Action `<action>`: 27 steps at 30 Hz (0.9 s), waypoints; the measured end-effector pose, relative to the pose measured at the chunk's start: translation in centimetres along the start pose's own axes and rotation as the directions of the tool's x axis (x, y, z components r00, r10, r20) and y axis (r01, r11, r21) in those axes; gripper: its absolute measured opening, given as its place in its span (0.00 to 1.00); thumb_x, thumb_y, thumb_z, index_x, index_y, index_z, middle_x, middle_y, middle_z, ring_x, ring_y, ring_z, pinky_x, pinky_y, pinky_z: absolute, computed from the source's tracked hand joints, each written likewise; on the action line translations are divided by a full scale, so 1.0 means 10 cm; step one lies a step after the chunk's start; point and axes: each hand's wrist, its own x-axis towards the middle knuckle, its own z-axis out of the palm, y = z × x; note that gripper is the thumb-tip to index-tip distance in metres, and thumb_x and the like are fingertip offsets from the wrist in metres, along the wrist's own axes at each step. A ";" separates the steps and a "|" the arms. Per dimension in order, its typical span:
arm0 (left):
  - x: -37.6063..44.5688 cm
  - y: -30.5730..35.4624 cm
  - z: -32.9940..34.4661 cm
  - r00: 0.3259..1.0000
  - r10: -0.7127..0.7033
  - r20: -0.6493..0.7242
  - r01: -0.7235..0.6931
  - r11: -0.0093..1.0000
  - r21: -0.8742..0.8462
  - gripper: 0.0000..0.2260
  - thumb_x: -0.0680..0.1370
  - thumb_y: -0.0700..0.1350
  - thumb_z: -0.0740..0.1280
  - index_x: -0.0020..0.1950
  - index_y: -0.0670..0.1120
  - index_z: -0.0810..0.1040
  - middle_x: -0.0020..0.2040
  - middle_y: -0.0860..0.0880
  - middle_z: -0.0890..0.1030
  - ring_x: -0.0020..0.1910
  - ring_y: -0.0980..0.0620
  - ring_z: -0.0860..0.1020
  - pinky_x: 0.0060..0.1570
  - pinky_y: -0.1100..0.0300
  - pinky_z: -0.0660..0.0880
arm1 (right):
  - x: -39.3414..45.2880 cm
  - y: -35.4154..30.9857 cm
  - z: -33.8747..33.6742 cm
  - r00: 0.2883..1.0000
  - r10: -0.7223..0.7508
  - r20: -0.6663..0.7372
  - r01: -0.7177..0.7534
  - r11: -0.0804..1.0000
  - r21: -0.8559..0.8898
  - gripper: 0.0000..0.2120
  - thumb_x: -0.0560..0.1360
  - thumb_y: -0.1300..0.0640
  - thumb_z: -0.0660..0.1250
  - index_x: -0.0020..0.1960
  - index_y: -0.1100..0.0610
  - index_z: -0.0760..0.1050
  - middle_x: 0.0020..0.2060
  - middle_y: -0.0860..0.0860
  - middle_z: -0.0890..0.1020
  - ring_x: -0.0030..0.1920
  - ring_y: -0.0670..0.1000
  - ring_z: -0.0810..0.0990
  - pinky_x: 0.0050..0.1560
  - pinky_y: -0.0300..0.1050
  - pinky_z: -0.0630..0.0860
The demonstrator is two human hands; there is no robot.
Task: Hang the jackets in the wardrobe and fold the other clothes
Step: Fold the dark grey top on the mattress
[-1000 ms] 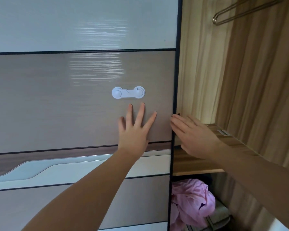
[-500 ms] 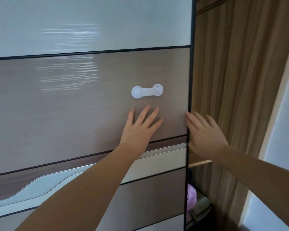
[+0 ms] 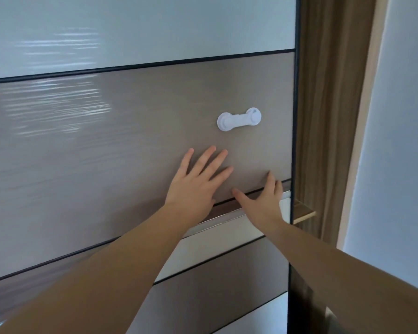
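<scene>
Both palms flat on sliding wardrobe door, closing step.
Left hand fingers splayed, right hand fingers straight, gripping nothing; narrow gap left at right. Jackets and clothes not visible. Next: push rightward until door seats.

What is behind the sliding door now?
Past the door edge only a strip of wooden wall and a shelf corner show. The door covers everything else inside.
</scene>
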 end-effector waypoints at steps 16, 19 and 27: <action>0.92 0.71 -0.04 0.999 0.037 -0.036 -0.038 0.999 -0.022 0.34 0.78 0.52 0.63 0.79 0.54 0.47 0.80 0.49 0.37 0.78 0.47 0.36 0.69 0.42 0.27 | 0.78 0.44 -0.76 0.998 -0.003 -0.067 0.000 0.999 -0.036 0.53 0.68 0.41 0.74 0.79 0.47 0.41 0.78 0.48 0.44 0.76 0.53 0.54 0.63 0.41 0.56; 1.01 0.79 -0.05 0.998 0.041 -0.038 -0.041 0.999 -0.019 0.34 0.79 0.53 0.62 0.79 0.54 0.46 0.80 0.49 0.37 0.78 0.46 0.36 0.69 0.42 0.28 | 0.86 0.48 -0.86 0.997 -0.011 -0.072 0.005 0.997 -0.071 0.53 0.69 0.41 0.74 0.79 0.48 0.41 0.78 0.48 0.45 0.76 0.54 0.54 0.68 0.44 0.58; 1.19 0.93 -0.04 0.997 0.056 -0.060 -0.058 0.998 -0.031 0.34 0.79 0.52 0.62 0.79 0.53 0.48 0.80 0.49 0.38 0.78 0.46 0.37 0.70 0.41 0.30 | 1.00 0.55 -1.01 0.995 -0.018 -0.094 0.009 0.995 -0.095 0.52 0.69 0.41 0.74 0.79 0.48 0.42 0.78 0.49 0.47 0.76 0.54 0.55 0.70 0.48 0.59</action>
